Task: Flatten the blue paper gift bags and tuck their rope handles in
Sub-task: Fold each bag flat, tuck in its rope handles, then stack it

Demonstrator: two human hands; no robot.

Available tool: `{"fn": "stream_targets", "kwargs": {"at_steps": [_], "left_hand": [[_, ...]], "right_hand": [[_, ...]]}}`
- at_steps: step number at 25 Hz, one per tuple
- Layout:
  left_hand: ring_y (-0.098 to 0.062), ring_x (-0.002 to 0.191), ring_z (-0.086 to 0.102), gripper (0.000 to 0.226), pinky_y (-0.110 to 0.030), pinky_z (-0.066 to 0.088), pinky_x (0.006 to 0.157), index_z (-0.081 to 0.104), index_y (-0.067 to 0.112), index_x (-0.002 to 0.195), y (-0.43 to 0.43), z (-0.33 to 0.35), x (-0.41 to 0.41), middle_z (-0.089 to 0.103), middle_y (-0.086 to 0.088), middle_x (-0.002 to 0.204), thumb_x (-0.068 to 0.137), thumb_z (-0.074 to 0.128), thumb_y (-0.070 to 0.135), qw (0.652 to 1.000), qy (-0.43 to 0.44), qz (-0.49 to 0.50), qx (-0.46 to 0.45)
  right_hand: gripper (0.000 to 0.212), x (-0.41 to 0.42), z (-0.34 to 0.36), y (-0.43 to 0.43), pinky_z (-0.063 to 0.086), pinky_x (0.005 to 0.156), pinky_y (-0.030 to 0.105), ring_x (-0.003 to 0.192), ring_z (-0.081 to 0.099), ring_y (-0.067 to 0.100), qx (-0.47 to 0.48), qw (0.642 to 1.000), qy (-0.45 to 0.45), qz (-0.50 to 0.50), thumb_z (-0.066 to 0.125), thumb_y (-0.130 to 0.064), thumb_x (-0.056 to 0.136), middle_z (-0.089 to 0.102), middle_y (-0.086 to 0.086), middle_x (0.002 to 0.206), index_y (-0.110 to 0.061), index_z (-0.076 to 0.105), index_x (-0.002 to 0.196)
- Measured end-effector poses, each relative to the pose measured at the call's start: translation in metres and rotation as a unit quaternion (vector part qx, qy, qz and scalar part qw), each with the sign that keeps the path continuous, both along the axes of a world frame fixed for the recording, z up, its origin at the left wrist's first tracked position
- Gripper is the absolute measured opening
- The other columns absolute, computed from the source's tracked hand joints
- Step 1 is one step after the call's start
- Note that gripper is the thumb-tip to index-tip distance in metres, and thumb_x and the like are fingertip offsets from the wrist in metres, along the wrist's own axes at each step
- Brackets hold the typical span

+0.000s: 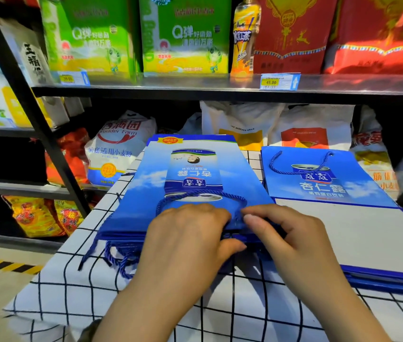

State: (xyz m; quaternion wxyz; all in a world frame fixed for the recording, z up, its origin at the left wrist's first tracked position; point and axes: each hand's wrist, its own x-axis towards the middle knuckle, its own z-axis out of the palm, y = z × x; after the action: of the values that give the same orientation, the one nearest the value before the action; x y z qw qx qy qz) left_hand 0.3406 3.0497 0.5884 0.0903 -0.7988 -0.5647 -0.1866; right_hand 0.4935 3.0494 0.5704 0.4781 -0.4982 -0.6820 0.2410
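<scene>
A stack of flattened blue paper gift bags point(190, 174) lies on the checked cloth in front of me. The top bag's dark blue rope handle point(202, 195) loops across its face near the opening. My left hand point(188, 235) grips the near edge of the top bag, fingers on top and thumb underneath. My right hand point(286, 233) pinches the same edge beside it. Loose rope handles point(119, 255) of lower bags hang out at the stack's near left. A second blue bag point(318, 178) lies flat to the right with its rope handle point(301, 164) on top.
The table wears a white cloth with a black grid point(146, 312). A grey flat sheet with blue edging point(358, 238) lies at the right. Black shelves point(220, 91) behind hold flour sacks, green boxes and red packages. Hazard tape marks the floor at left.
</scene>
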Motion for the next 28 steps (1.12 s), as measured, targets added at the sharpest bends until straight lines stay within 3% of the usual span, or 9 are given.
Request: {"fn": "stream_targets", "kwargs": {"at_steps": [4, 6, 9, 13, 16, 20, 22, 25, 28], "left_hand": [[-0.007, 0.064, 0.063, 0.042, -0.023, 0.035, 0.044, 0.067, 0.035, 0.073, -0.001, 0.000, 0.000, 0.064, 0.015, 0.066, 0.066, 0.040, 0.067, 0.999, -0.016, -0.009, -0.040], [-0.007, 0.084, 0.061, 0.042, -0.026, 0.035, 0.057, 0.065, 0.037, 0.094, 0.000, 0.001, 0.000, 0.065, 0.015, 0.085, 0.074, 0.043, 0.068, 0.999, -0.027, -0.007, -0.036], [-0.006, 0.063, 0.062, 0.043, -0.022, 0.036, 0.044, 0.066, 0.035, 0.071, -0.004, 0.000, -0.002, 0.062, 0.015, 0.064, 0.068, 0.038, 0.067, 0.998, -0.041, -0.013, -0.056], [-0.007, 0.052, 0.058, 0.044, -0.020, 0.028, 0.040, 0.064, 0.032, 0.060, 0.000, -0.006, -0.003, 0.057, 0.014, 0.054, 0.065, 0.033, 0.063, 0.999, 0.007, -0.024, -0.038], [-0.012, 0.062, 0.058, 0.046, -0.025, 0.031, 0.041, 0.067, 0.027, 0.064, 0.002, 0.004, 0.000, 0.052, 0.011, 0.061, 0.073, 0.037, 0.060, 0.997, 0.039, -0.058, -0.029], [-0.019, 0.089, 0.050, 0.038, -0.030, 0.032, 0.063, 0.055, 0.024, 0.089, 0.013, 0.026, -0.001, 0.038, 0.005, 0.082, 0.093, 0.030, 0.052, 0.994, 0.071, -0.086, -0.004], [-0.018, 0.080, 0.048, 0.038, -0.031, 0.037, 0.067, 0.054, 0.020, 0.080, 0.020, 0.036, -0.004, 0.046, 0.004, 0.078, 0.093, 0.033, 0.049, 0.995, 0.015, -0.095, -0.004], [-0.015, 0.055, 0.037, 0.044, -0.027, 0.029, 0.053, 0.049, 0.012, 0.058, 0.031, 0.041, -0.006, 0.043, -0.003, 0.053, 0.091, 0.046, 0.041, 0.982, -0.170, -0.078, 0.012], [-0.013, 0.049, 0.029, 0.046, -0.033, 0.033, 0.049, 0.049, 0.000, 0.056, 0.041, 0.048, -0.004, 0.031, -0.008, 0.047, 0.085, 0.052, 0.036, 0.917, -0.388, -0.064, 0.068]], "right_hand": [[0.032, 0.001, 0.011, 0.014, 0.038, 0.090, 0.026, 0.103, 0.047, 0.008, -0.042, 0.960, -0.272, 0.056, 0.041, -0.032, 0.093, 0.056, -0.011, 0.100, -0.048, 0.053, 0.117], [0.026, 0.000, 0.018, 0.021, 0.035, 0.087, 0.027, 0.101, 0.043, 0.011, -0.050, 0.931, -0.355, 0.070, 0.045, -0.029, 0.094, 0.047, -0.008, 0.094, -0.043, 0.058, 0.113], [0.012, 0.002, 0.024, 0.026, 0.042, 0.081, 0.030, 0.092, 0.051, 0.012, -0.061, 0.955, -0.287, 0.044, 0.050, -0.031, 0.091, 0.056, -0.010, 0.089, -0.036, 0.057, 0.083], [0.012, 0.003, 0.017, 0.031, 0.047, 0.071, 0.035, 0.078, 0.058, 0.017, -0.037, 0.977, -0.206, -0.049, 0.050, -0.029, 0.091, 0.064, -0.005, 0.079, -0.030, 0.055, 0.080], [0.010, 0.001, 0.012, 0.032, 0.049, 0.069, 0.033, 0.075, 0.059, 0.013, -0.013, 0.981, -0.182, -0.066, 0.055, -0.029, 0.088, 0.064, -0.009, 0.073, -0.034, 0.058, 0.080], [0.012, 0.003, 0.013, 0.026, 0.041, 0.059, 0.018, 0.075, 0.054, 0.004, 0.136, 0.979, -0.008, -0.152, 0.059, -0.021, 0.086, 0.059, -0.014, 0.073, -0.033, 0.058, 0.086], [0.005, -0.002, 0.010, 0.019, 0.038, 0.057, 0.018, 0.069, 0.050, 0.007, 0.209, 0.963, 0.023, -0.170, 0.056, -0.026, 0.083, 0.054, -0.009, 0.072, -0.030, 0.055, 0.086], [0.018, -0.020, 0.002, 0.012, 0.041, 0.063, 0.013, 0.072, 0.052, 0.004, 0.184, 0.969, 0.102, -0.126, 0.057, -0.040, 0.075, 0.055, -0.012, 0.079, -0.039, 0.048, 0.091], [0.051, -0.045, 0.002, 0.009, 0.041, 0.086, 0.010, 0.103, 0.053, -0.003, 0.090, 0.996, 0.003, -0.012, 0.056, -0.056, 0.066, 0.056, -0.022, 0.108, -0.038, 0.052, 0.114]]}}
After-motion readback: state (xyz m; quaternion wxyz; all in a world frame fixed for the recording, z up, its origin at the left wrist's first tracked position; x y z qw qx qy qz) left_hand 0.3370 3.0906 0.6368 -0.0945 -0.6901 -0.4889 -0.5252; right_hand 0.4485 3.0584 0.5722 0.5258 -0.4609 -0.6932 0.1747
